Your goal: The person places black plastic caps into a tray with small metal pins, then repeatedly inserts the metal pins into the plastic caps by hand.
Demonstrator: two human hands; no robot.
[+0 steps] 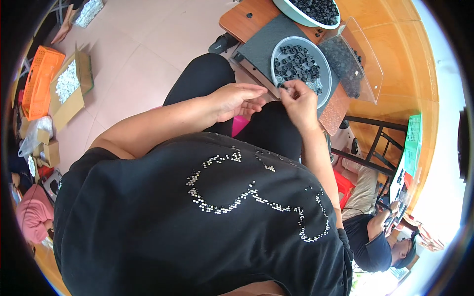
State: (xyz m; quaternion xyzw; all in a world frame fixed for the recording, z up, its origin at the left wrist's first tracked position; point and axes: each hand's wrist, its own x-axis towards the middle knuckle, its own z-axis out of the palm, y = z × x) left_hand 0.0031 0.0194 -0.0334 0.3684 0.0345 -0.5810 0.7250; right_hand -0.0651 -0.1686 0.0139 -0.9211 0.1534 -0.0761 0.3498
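My right hand (301,102) is closed in a pinch at the near edge of a round pale basin (326,91). Between its fingertips is a small black round part (282,86). Inside the basin lie many loose black cap-like parts (297,63) and some small clear pieces (283,79). My left hand (238,101) hovers over my lap, left of the basin, its fingers stretched out and holding nothing I can see. The basin rests on a dark grey board (264,42) on a reddish-brown wooden table (242,19).
Behind stands another basin (294,6) of black parts. A clear plastic bin (368,64) is on the right. On the floor at left are an orange crate (42,81) and a cardboard box (74,101) of white pieces. Another person (370,241) sits at the lower right.
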